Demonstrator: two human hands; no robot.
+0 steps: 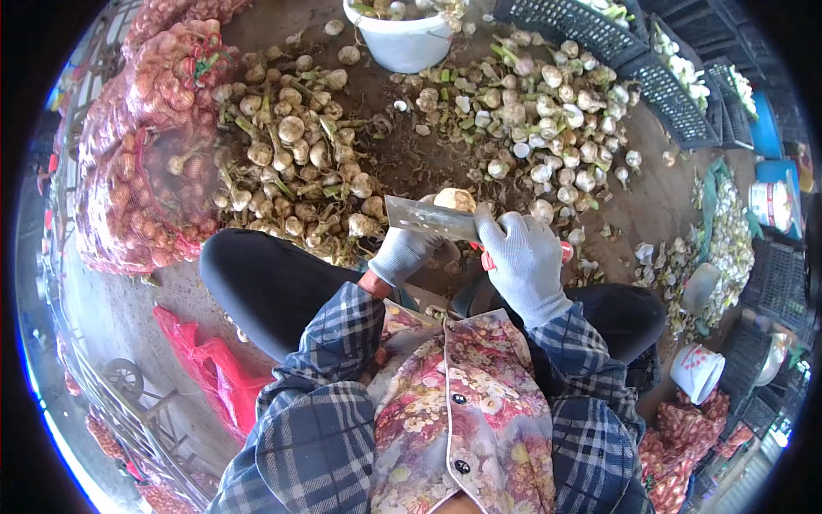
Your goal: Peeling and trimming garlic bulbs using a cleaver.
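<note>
My right hand (523, 257), in a pale grey knit glove, grips the red handle (566, 252) of a broad-bladed knife (430, 217). The blade points left and passes across my left hand (411, 252), gloved alike. A garlic bulb (455, 199) shows just beyond the blade's far edge, held by my left hand, whose fingers are partly hidden behind the blade. Past my left knee lies a heap of untrimmed garlic (295, 154) with stems and roots. Beyond my right hand, trimmed bulbs (552, 122) lie among cut stems and scraps.
Full net sacks of garlic (148, 160) stand at left. A white tub (411, 42) with bulbs sits ahead. Black plastic crates (681, 96) line the far right, near a mesh bag of scraps (722, 250). A red net bag (212, 366) and a handcart (138, 392) are at lower left.
</note>
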